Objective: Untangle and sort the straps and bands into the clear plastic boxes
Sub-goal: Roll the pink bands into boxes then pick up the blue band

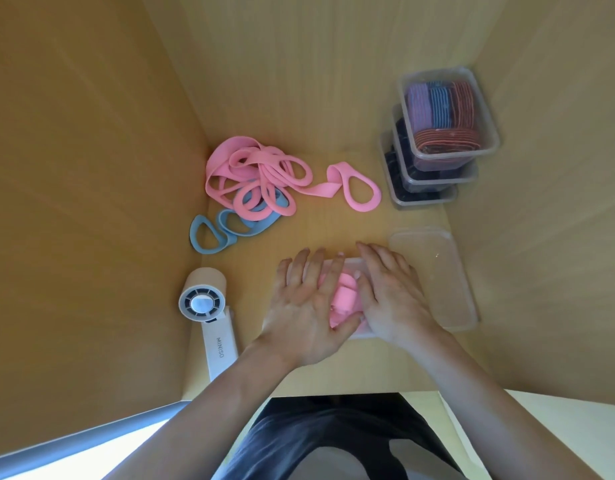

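Box on counter, near edge, mostly covered by both hands. Folded pink band inside, long axis near-to-far. Left hand, right hand: fingers straight, apart, pressing flat. Empty box just right; tangle far-left; fan left.

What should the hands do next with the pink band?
Probably hold the pink band down with the left hand and reach the right hand for the clear lid lying right of the box: both hands press the folded band in, so it seems ready to close.
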A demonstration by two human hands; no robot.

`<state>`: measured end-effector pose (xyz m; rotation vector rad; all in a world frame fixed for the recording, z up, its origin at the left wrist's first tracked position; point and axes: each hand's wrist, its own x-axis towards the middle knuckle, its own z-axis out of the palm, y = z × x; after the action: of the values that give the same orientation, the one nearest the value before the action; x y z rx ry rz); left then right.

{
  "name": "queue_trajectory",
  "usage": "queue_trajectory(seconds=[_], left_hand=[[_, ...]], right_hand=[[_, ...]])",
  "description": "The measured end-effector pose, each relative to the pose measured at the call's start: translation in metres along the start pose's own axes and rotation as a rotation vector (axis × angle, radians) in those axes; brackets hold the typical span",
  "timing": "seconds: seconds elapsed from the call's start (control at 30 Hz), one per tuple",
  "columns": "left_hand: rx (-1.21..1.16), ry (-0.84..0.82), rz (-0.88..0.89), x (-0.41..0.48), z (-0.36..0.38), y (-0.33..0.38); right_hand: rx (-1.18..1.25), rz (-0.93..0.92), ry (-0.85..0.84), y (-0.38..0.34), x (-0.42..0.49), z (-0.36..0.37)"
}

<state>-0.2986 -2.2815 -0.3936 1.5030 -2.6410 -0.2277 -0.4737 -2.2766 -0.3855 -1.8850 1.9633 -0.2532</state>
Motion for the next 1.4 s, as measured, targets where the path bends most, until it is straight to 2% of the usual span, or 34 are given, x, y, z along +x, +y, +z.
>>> queue_trajectory(seconds=[0.1,0.17,0.27,0.33,0.4,0.53,0.63,0.8,0.93,1.17,1.27,1.4], left_hand=[[-0.041,0.030,0.007,0.004,-0.002,-0.002],[-0.101,0.036,0.023,0.005,-0.005,-0.006],[-0.404,0.084,-0.002,0.004,-0.009,-0.013],[-0.661,0.102,-0.131,0.000,-0.011,-0.019],[-0.811,0.102,-0.265,-0.006,-0.010,-0.025],[-0.938,0.097,-0.297,-0.023,-0.008,-0.035],[-0.929,0.045,-0.254,-0.033,-0.006,-0.036],[-0.824,-0.060,-0.176,-0.038,-0.007,-0.042],[-0.701,-0.100,-0.130,-0.039,-0.010,-0.043],[-0.637,-0.114,-0.123,-0.040,-0.010,-0.043],[-0.693,-0.133,-0.147,-0.039,-0.012,-0.043],[-0.906,-0.141,-0.207,-0.041,-0.017,-0.043]], right_hand=[[-0.056,0.049,-0.036,-0.006,0.002,-0.001],[-0.008,0.073,-0.021,-0.006,0.001,0.001],[0.055,0.066,0.037,-0.004,-0.001,0.004],[0.083,0.008,0.132,-0.003,-0.003,0.003],[0.081,-0.101,0.196,-0.002,-0.007,0.002],[0.053,-0.282,0.119,-0.007,-0.020,-0.001],[-0.009,-0.351,-0.031,-0.014,-0.023,-0.006],[-0.152,-0.334,-0.250,-0.016,-0.014,-0.011],[-0.242,-0.364,-0.214,-0.011,-0.013,-0.008],[-0.274,-0.380,-0.121,-0.013,-0.014,-0.005],[-0.271,-0.392,-0.105,-0.014,-0.012,-0.008],[-0.263,-0.394,-0.113,-0.015,-0.010,-0.011]])
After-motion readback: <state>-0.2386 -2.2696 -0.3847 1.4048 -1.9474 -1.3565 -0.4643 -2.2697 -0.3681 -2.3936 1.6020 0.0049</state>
